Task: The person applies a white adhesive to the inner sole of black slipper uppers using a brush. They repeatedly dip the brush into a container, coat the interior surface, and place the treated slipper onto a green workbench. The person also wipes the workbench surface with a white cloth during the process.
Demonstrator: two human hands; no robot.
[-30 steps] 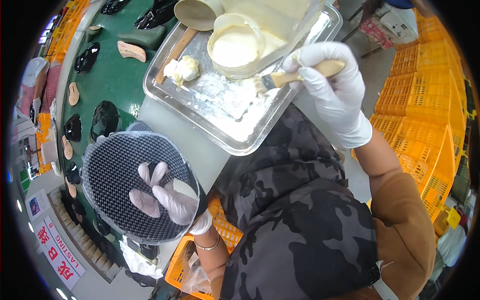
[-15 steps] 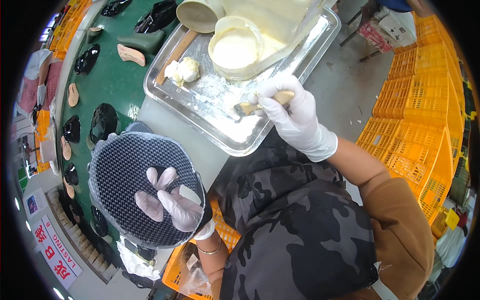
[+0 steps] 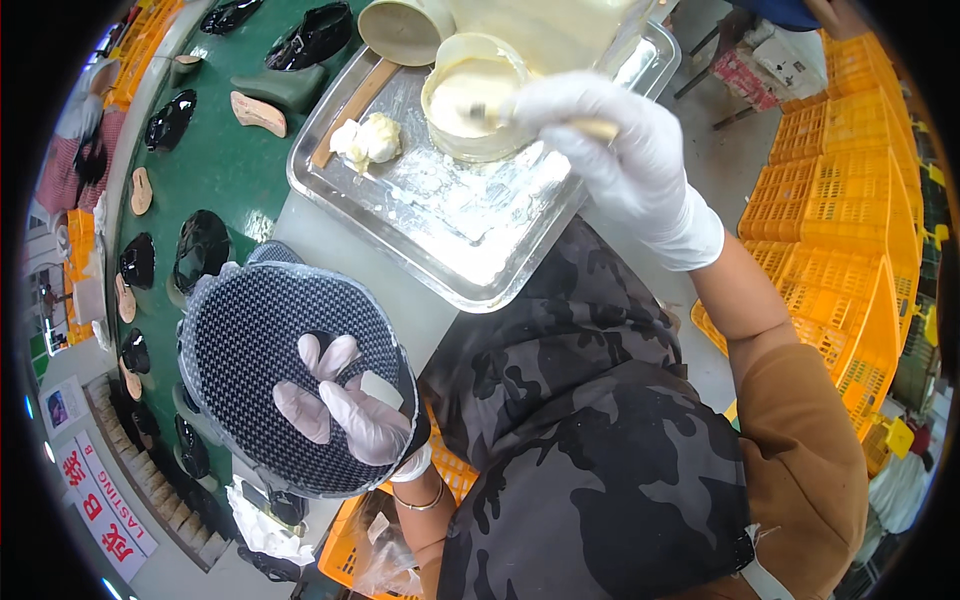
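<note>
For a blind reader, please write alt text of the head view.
A gloved right hand dips a brush into a tub of pale paste on a metal tray. The gloved left hand holds a black mesh piece beside it.

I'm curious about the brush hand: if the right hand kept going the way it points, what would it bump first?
Probably the round tub of cream paste: the right hand points its brush into it, though depth is unclear.

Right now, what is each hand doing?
Left hand: closed on a black mesh piece.
Right hand: closed on a brush dipped in the bowl.
</note>
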